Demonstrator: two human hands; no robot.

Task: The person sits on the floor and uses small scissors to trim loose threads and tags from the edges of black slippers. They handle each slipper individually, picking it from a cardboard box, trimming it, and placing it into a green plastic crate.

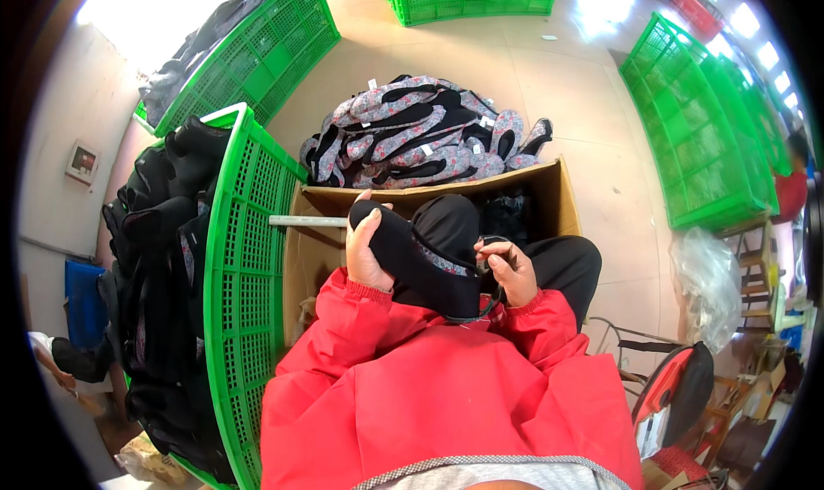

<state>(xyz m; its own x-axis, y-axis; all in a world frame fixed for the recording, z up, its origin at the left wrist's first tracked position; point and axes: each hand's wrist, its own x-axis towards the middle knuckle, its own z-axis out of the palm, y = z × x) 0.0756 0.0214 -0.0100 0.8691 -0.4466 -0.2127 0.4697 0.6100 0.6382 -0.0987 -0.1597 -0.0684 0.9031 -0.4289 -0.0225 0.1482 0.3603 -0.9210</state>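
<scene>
My left hand grips the end of a black fabric slipper, thumb on top. The slipper lies slanted over my lap, and a strip of grey-and-red floral lining shows along its opening. Just right of it, my right hand is closed, with thumb and fingertips pinched together. Whatever is between those fingertips is too small to name. Beyond my knees rises a heap of floral-and-black slippers, some with small white tags.
An open cardboard box stands at my knees, with a pale bar across its left side. A green crate of black slippers is close on my left. More green crates stand farther out. A round-seated chair is at right.
</scene>
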